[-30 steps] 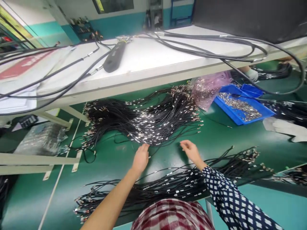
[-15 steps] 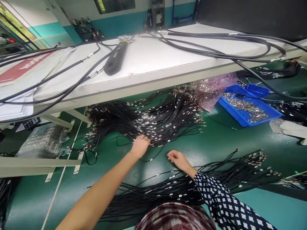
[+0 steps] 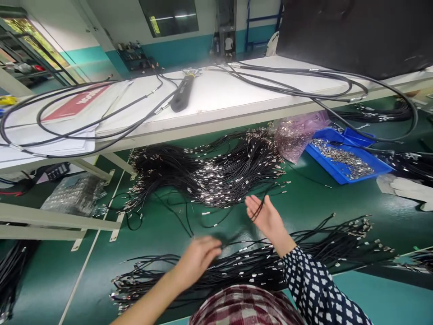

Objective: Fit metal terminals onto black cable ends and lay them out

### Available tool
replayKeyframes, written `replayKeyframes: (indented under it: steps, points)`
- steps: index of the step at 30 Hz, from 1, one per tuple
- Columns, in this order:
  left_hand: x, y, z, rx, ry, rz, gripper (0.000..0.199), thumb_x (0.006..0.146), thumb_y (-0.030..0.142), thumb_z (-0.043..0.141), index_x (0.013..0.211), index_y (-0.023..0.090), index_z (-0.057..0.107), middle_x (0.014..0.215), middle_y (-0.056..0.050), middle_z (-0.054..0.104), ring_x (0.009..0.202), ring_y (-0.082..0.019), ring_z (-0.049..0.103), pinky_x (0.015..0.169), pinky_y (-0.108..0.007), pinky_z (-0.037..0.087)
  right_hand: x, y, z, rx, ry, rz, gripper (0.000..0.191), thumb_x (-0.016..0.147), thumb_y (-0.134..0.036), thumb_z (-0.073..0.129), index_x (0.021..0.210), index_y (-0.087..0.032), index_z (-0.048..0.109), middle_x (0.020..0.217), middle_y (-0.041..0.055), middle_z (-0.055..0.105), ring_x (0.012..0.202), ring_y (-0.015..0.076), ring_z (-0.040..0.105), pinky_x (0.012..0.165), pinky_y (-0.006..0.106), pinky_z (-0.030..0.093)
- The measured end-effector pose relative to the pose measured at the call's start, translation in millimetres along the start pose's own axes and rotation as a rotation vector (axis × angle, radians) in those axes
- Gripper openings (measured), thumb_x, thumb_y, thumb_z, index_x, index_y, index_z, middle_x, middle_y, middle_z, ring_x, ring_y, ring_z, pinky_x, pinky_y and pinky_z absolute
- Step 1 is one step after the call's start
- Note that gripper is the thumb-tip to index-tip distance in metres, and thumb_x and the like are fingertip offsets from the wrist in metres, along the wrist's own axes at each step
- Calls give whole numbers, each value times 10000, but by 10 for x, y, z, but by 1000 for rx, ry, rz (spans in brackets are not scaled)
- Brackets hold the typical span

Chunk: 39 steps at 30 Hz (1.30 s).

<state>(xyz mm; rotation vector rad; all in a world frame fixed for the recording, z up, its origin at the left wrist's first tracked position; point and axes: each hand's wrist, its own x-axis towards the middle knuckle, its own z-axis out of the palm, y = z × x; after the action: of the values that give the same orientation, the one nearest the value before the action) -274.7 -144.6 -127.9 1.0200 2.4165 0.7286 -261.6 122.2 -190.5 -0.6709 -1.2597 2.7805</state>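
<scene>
- A black cable (image 3: 260, 208) was draped across the right hand (image 3: 267, 221), right of frame centre; its fingers were extended, not clenched.
- The cable's long axis was slanted from upper right to lower left.
- The left hand (image 3: 201, 256), lower centre, was pinched on a blurred strand.
- The cable bundle (image 3: 209, 180) was positioned above, nearer the right hand.
</scene>
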Motion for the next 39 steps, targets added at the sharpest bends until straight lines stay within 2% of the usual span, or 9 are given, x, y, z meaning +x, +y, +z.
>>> replayKeyframes:
  steps: [4, 7, 12, 15, 19, 25, 28, 32, 39]
  points:
    - [-583, -196, 519, -71, -136, -117, 113, 847, 242, 619, 906, 201, 707, 865, -40, 726, 799, -193, 667, 708, -254, 502, 80, -150, -273, 92, 155, -109, 129, 888, -356, 604, 882, -227, 605, 744, -25, 626, 616, 79, 579, 563, 175, 489]
    - [-759, -384, 665, -99, -179, -192, 121, 768, 127, 627, 854, 174, 697, 852, -62, 716, 778, -212, 664, 710, -297, 518, -74, -190, -214, 72, 145, -172, 143, 863, -337, 652, 950, -231, 611, 633, -64, 552, 497, 54, 458, 476, 141, 398]
    - [-391, -101, 240, -245, -166, -128, 382, 790, 187, 642, 1164, 260, 617, 1226, -54, 620, 1099, -212, 581, 977, -339, 439, -569, -136, 414, -83, -155, -113, 352, 933, -494, 543, 1004, -163, 642, 636, -1, 603, 518, 80, 451, 521, 200, 374]
    - [0, 431, -226, -534, 127, -84, 273, 897, 289, 551, 1157, 213, 586, 1097, -74, 646, 997, -197, 597, 921, -341, 453, -809, -64, 756, -190, -386, -42, 469, 942, -560, 479, 899, -123, 645, 600, 35, 621, 454, 82, 434, 478, 218, 331]
    - [316, 1016, -626, -690, 362, -30, 329, 789, 233, 685, 1097, 200, 572, 987, -51, 661, 933, -194, 600, 857, -325, 450, -975, 44, 958, -397, -513, -36, 483, 968, -539, 431, 758, -137, 594, 610, 34, 625, 453, 89, 487, 471, 213, 362]
    - [299, 1147, -581, -1004, 374, -190, 233, 884, 339, 589, 1035, 170, 644, 797, -53, 694, 659, -165, 606, 585, -278, 471, -1058, -82, 979, -680, -456, -126, 438, 990, -489, 397, 796, -166, 621, 772, 48, 664, 693, 161, 617, 672, 273, 487]
    - [251, 1100, -550, -1082, 391, -107, 243, 910, 311, 566, 1046, 148, 684, 752, -41, 673, 727, -159, 599, 742, -299, 481, -1050, -376, 970, -828, -379, -276, 271, 934, -440, 544, 934, -190, 648, 931, 47, 667, 893, 204, 607, 829, 319, 470]
    - [208, 1095, -604, -1209, 337, -53, 249, 937, 292, 537, 1086, 148, 675, 651, 2, 579, 660, -127, 550, 720, -277, 436, -1023, -770, 1045, -839, -439, -462, 333, 807, -384, 727, 1092, -236, 639, 1072, 49, 650, 965, 219, 590, 876, 342, 467]
    - [96, 1141, -667, -1594, 97, -44, 259, 957, 295, 499, 958, 115, 685, 539, 78, 247, 481, -62, 205, 520, -245, 185, -913, -1089, 1280, -778, -354, -495, 185, 951, -344, 533, 1001, -203, 641, 916, 25, 645, 798, 147, 586, 730, 271, 469]
